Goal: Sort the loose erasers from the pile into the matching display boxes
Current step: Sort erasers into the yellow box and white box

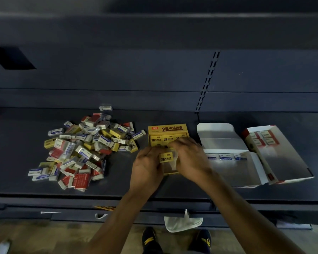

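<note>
1. The fingers of my left hand (147, 167) pinch a yellow 2B eraser (166, 157) by its left end, printed face up.
2. My right hand (190, 158) sits at 3 o'clock of that eraser, fingers bent down over it. It is blurred, so I cannot tell whether these fingers grip anything.
3. The eraser is held over the near, open part of the yellow display box (168, 129). A row of matching yellow erasers lies in the box at 12 o'clock of my hands, under its "2B" header.
4. The loose pile of erasers (84, 149) lies on the dark shelf (17, 153) at 9 o'clock of the yellow box, close beside it but apart. It mixes yellow, red-banded and blue-banded pieces.
5. One white eraser (105, 108) lies alone at 12 o'clock of the pile, near the back of the shelf.
6. At 3 o'clock of the yellow box stands a white display box (226, 136), its lid folded back, with a row of blue-banded erasers (225, 157) across its middle.
7. Further toward 3 o'clock, just beside it, is a red-trimmed display box (286, 158) turned at an angle. A few red-banded erasers (264, 138) lie in its far end.
8. At 6 o'clock, below the shelf edge, a white cloth (182, 223) hangs above my dark shoes (151, 239).
</note>
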Demonstrator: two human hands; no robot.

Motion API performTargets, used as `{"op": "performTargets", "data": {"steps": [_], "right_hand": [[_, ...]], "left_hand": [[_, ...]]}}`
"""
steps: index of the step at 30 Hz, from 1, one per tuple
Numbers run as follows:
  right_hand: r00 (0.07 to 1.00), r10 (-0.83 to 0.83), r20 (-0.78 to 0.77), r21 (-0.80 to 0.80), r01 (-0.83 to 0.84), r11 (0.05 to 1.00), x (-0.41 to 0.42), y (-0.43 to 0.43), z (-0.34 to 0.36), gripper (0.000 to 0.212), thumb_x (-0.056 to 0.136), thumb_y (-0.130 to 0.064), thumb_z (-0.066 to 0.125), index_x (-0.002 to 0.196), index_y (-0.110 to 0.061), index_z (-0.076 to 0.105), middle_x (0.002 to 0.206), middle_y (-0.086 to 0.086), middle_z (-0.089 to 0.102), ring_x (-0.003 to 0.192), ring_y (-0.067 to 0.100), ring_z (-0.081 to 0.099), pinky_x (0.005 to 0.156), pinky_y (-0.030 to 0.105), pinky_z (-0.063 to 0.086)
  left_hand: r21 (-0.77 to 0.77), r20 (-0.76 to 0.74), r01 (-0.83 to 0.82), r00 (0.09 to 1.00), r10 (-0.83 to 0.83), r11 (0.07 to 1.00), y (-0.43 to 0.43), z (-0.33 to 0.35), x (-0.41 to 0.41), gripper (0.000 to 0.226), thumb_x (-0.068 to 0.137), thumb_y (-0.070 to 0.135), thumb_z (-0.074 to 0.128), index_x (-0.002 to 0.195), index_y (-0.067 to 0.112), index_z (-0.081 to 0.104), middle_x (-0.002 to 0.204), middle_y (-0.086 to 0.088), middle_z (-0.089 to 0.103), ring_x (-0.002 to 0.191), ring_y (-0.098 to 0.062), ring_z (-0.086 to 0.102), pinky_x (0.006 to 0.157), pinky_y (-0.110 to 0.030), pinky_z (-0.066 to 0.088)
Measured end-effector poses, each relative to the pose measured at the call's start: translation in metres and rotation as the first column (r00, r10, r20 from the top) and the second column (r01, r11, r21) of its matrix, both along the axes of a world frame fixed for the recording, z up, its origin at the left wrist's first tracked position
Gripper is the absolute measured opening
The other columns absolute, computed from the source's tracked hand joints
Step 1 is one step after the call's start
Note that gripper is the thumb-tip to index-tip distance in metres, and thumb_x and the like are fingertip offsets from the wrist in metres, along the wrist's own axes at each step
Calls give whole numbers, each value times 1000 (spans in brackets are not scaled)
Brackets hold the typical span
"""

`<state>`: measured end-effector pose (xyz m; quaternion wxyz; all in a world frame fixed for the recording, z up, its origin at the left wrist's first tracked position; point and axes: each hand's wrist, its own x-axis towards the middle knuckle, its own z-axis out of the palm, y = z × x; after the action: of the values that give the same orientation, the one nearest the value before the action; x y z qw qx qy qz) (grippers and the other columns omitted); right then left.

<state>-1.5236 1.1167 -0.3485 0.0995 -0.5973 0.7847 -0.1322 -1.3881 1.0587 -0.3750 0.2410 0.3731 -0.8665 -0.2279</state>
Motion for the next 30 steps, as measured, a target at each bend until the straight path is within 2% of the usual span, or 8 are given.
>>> {"op": "performTargets", "data": {"steps": [3,5,8,11,14,19,24,30], "right_hand": [[999,44,24,-48,-43,998,16,4,3,60,72,-7,64,128,-23,51,131,-2,47,127,23,36,102,38,32],[995,69,67,-100,-63,993,23,5,3,61,69,-7,66,127,-21,51,132,0,47,128,25,37,104,40,35],[991,56,122,-164,-36,986,32,5,-2,53,71,-5,65,122,-17,54,126,3,53,121,25,46,95,33,41],[992,15,127,-211,13,977,36,5,-5,41,73,-3,68,111,-14,60,116,6,60,113,26,52,86,23,35],[993,0,117,-168,20,986,37,4,-7,33,78,-6,65,110,-14,62,117,5,59,115,24,48,86,21,27],[990,-49,132,-100,62,993,30,-3,-12,30,82,-10,64,111,-14,60,119,5,56,114,23,50,91,29,41],[993,-46,111,-65,53,996,33,-15,-13,33,85,-11,62,117,-15,58,123,3,49,114,20,49,91,26,41],[997,-28,71,-33,31,999,35,-23,-14,32,86,-9,58,118,-16,58,122,2,48,115,18,46,89,23,37]], "left_hand": [[-1,-6,-5,1000,5,1000,0,1,4,38,66,-5,65,100,12,68,92,-7,65,82,-25,62,65,-23,44],[10,-27,-21,999,21,1000,-1,3,8,39,64,-8,67,99,9,67,90,-7,64,81,-25,62,63,-24,44],[33,-57,-34,998,36,999,-2,5,14,39,65,-6,69,100,10,67,92,-6,64,81,-25,62,63,-30,49],[37,-61,-29,998,31,999,0,4,19,36,67,-2,71,101,11,67,93,-5,63,82,-24,62,63,-31,50],[82,-56,-61,996,65,995,2,-1,24,37,74,6,70,109,16,64,104,-3,62,92,-22,61,70,-36,53],[115,-5,-115,993,117,987,2,-5,29,34,79,14,68,112,20,63,116,1,61,101,-18,59,77,-31,51],[132,22,-114,993,112,985,4,-5,31,34,82,17,65,116,20,62,114,0,64,98,-18,62,76,-27,47],[126,17,-93,996,92,988,2,-6,33,35,84,18,64,119,19,62,112,-2,65,95,-20,63,75,-31,51]]}}
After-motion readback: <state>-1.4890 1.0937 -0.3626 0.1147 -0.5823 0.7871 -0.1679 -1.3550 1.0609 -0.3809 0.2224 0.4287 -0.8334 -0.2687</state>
